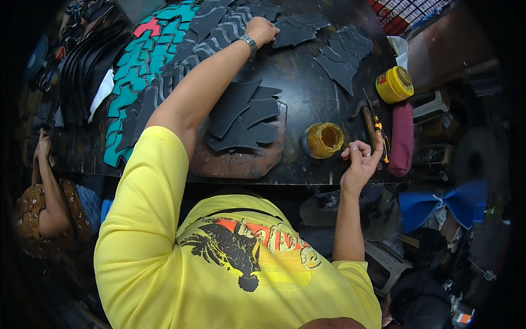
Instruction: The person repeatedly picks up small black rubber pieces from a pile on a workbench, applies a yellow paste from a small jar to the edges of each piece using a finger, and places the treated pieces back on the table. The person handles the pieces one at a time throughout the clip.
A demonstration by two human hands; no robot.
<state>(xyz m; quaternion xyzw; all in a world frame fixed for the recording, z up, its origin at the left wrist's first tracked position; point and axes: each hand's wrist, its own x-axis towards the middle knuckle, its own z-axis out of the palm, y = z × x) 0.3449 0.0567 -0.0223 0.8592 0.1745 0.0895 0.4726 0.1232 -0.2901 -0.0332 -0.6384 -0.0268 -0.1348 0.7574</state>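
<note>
My left hand (pixel 262 31), with a metal watch on its wrist, reaches to the far side of the table. Its fingers pinch the edge of a dark grey cut-out sheet piece (pixel 296 30) in an overlapping group. At the near right, my right hand (pixel 359 167) is raised with the index finger stretched out and the others loosely bent. Brownish glue coats that fingertip. Just left of it stands an open jar of amber glue (pixel 323 140). More dark grey pieces (pixel 241 118) lie fanned on a worn brown board (pixel 241 165) under my left forearm.
Rows of teal pieces (pixel 139 71) and dark pieces cover the table's left; another dark row (pixel 344 55) lies far right. Scissors (pixel 382 137), a yellow tub (pixel 394 85) and a maroon pouch (pixel 401 140) line the right edge. Another person's arm (pixel 49 164) shows at left.
</note>
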